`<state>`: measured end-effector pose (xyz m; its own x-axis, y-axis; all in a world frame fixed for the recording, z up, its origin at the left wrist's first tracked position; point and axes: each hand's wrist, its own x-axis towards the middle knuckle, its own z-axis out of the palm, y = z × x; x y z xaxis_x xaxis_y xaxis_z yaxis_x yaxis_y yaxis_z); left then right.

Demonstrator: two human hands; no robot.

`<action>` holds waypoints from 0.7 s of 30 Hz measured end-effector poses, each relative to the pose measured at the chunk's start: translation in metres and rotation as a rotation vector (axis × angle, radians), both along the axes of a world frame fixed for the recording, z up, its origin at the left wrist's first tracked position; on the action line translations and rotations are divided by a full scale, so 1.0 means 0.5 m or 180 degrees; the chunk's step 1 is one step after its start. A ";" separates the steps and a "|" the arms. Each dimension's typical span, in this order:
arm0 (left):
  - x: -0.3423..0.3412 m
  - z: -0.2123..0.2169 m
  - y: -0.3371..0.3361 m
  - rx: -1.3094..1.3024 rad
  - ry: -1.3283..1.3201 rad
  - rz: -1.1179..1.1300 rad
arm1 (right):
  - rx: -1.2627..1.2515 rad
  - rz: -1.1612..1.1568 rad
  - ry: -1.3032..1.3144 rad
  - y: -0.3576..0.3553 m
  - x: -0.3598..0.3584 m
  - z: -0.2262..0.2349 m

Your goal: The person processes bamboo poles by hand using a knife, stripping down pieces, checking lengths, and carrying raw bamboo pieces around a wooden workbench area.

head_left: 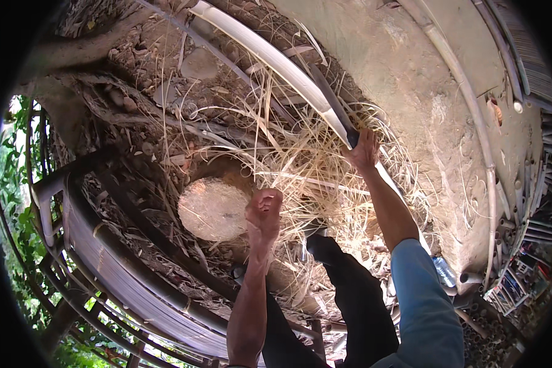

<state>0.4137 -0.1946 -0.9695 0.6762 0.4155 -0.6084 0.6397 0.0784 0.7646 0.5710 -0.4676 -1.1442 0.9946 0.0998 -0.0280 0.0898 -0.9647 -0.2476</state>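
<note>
My right hand point(365, 149) is closed around the handle end of a knife point(332, 98) with a long dark blade. The blade points away and to the left. Right beside it runs a long pale split bamboo strip point(273, 58), which passes by or under my right hand and shows again beyond the wrist; whether the fingers also touch it I cannot tell. My left hand point(265, 208) is raised with its fingers curled in, and nothing shows in them. Close to its left is a round, pale block point(211, 208), its material unclear.
Curly pale shavings point(313, 159) cover the ground around my hands. A bamboo bench point(135, 276) stands at the left. Roots point(104, 101) and a flat stone point(199, 63) lie at the far left. A clear plastic bottle point(444, 272) is at the right, near stacked bamboo pieces point(543, 233).
</note>
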 end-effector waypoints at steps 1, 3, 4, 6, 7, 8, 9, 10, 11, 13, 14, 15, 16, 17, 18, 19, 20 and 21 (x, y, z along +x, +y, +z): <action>0.000 -0.008 -0.008 -0.0118 0.0009 -0.0047 | 0.0156 -0.0039 0.0246 -0.006 0.010 0.002; -0.017 -0.023 -0.011 -0.0210 0.0046 -0.0124 | 0.0297 -0.0126 0.0726 -0.011 0.021 0.008; -0.028 -0.020 -0.003 -0.0172 0.0050 -0.0134 | 0.0336 -0.0133 0.0729 -0.005 0.024 0.021; -0.031 0.003 0.010 -0.0339 0.0058 -0.0086 | 0.0510 -0.0301 0.1097 -0.016 0.032 0.053; -0.029 0.021 0.015 -0.0223 0.0160 -0.0117 | 0.0349 -0.0298 0.1244 -0.024 0.039 0.079; -0.041 0.042 0.034 -0.0156 0.0133 -0.0111 | 0.0415 -0.0278 0.1219 -0.008 0.035 0.117; -0.058 0.064 0.053 -0.0147 0.0296 0.0012 | 0.0558 -0.0098 0.1227 0.003 0.028 0.169; -0.074 0.089 0.071 -0.0138 0.0442 0.0137 | 0.0699 0.0084 0.1217 0.018 0.021 0.225; -0.080 0.117 0.070 -0.0297 0.0342 0.0303 | 0.0665 0.0025 0.1213 0.007 0.016 0.276; -0.106 0.181 0.087 -0.0222 0.0322 0.0195 | 0.0743 -0.0110 0.1209 -0.012 -0.008 0.380; -0.120 0.214 0.095 -0.0160 0.0369 0.0112 | 0.0773 -0.0109 0.1069 -0.029 -0.019 0.435; -0.137 0.244 0.104 0.0049 0.0275 -0.0051 | 0.0825 -0.0263 0.1115 -0.025 -0.027 0.508; -0.157 0.271 0.114 0.0076 0.0170 -0.0046 | 0.0880 -0.0415 0.1170 -0.023 -0.040 0.581; -0.171 0.305 0.120 -0.0019 0.0143 0.0011 | 0.0918 -0.0446 0.1129 -0.031 -0.050 0.640; -0.187 0.337 0.134 -0.0098 0.0095 0.0089 | 0.0972 -0.0446 0.1073 -0.035 -0.054 0.702; -0.207 0.365 0.148 0.0060 -0.0004 0.0048 | 0.1253 -0.0330 0.0938 -0.039 -0.066 0.760; -0.206 0.419 0.154 0.0071 -0.0154 0.0044 | 0.1272 -0.0304 0.0790 -0.037 -0.071 0.846; -0.205 0.476 0.158 -0.0022 -0.0142 0.0084 | 0.1492 -0.0275 0.0706 -0.030 -0.080 0.943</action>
<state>0.3115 -0.1155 -0.7314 0.6917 0.4293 -0.5807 0.6025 0.1003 0.7918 0.5311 -0.4824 -0.6727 0.9750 0.0701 -0.2108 -0.0887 -0.7473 -0.6586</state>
